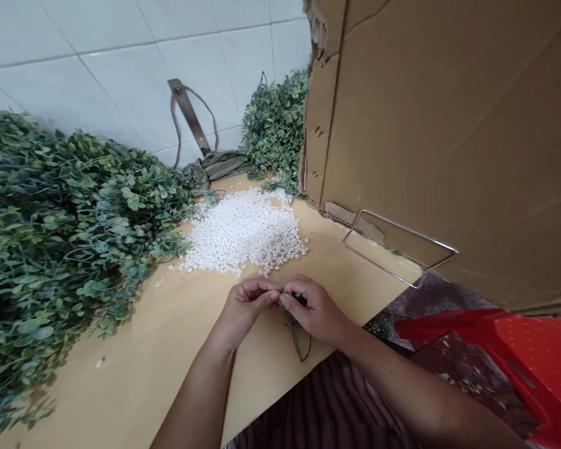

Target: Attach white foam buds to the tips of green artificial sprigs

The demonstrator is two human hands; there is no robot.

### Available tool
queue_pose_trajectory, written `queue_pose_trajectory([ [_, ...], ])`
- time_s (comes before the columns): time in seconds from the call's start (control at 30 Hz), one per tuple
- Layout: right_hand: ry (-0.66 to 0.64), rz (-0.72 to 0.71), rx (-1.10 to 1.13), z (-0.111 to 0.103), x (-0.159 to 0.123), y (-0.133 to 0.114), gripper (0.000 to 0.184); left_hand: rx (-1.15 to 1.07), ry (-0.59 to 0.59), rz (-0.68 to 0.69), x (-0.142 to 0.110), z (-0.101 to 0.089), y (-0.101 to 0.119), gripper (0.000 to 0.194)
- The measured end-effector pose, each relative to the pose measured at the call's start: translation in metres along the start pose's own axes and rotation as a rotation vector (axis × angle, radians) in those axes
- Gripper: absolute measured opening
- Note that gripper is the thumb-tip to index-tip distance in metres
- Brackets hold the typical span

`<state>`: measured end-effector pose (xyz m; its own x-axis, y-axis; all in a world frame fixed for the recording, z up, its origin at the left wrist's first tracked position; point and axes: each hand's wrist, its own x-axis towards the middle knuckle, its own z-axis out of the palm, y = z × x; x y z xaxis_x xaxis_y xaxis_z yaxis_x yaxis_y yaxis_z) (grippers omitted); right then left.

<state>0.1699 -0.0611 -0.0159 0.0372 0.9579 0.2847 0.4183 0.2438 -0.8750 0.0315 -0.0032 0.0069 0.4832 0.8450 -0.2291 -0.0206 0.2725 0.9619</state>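
Observation:
My left hand (247, 307) and my right hand (316, 310) meet fingertip to fingertip over the front of the table, both closed in a pinch. A thin dark green strand (302, 357) hangs in a loop below my right hand, its upper part bunched under the fingers. What the left fingertips pinch is too small and covered to make out. Just beyond my hands lies a spread heap of small white bead-like pieces (243, 231). To the left is a large pile of artificial green leaf sprigs (75, 218).
A tan-covered table (177, 355) bears everything. A second leaf bunch (278, 125) stands behind the heap, near a brown strap (189, 115) against the tiled wall (116, 75). A big cardboard box (430, 125) rises at right, with a metal wire frame (397, 274) at its foot and a red stool (537, 355) below.

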Motion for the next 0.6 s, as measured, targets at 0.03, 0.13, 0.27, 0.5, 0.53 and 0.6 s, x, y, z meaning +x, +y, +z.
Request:
queue_pose_trajectory([
  [0.03,0.005,0.003,0.003,0.001,0.0,0.0,0.025,0.002,0.004,-0.002,0.0,0.0,-0.001,0.022],
  [0.13,0.024,0.033,0.047,0.001,0.0,0.0,0.024,-0.004,0.026,-0.03,0.0,0.001,-0.003,0.025],
  [0.27,0.06,0.135,0.224,-0.008,-0.005,-0.008,0.022,0.018,0.049,-0.045,-0.001,0.003,-0.005,0.03],
  [0.5,0.062,0.321,0.557,-0.081,-0.04,-0.028,0.035,0.032,0.135,-0.059,-0.001,0.005,-0.003,0.037],
  [0.53,0.106,0.345,0.583,-0.093,-0.047,-0.028,0.036,0.041,0.133,-0.064,-0.001,0.006,-0.003,0.036],
  [0.6,0.205,0.362,0.631,-0.112,-0.061,-0.024,0.035,0.057,0.13,-0.067,0.0,0.006,-0.003,0.036],
])
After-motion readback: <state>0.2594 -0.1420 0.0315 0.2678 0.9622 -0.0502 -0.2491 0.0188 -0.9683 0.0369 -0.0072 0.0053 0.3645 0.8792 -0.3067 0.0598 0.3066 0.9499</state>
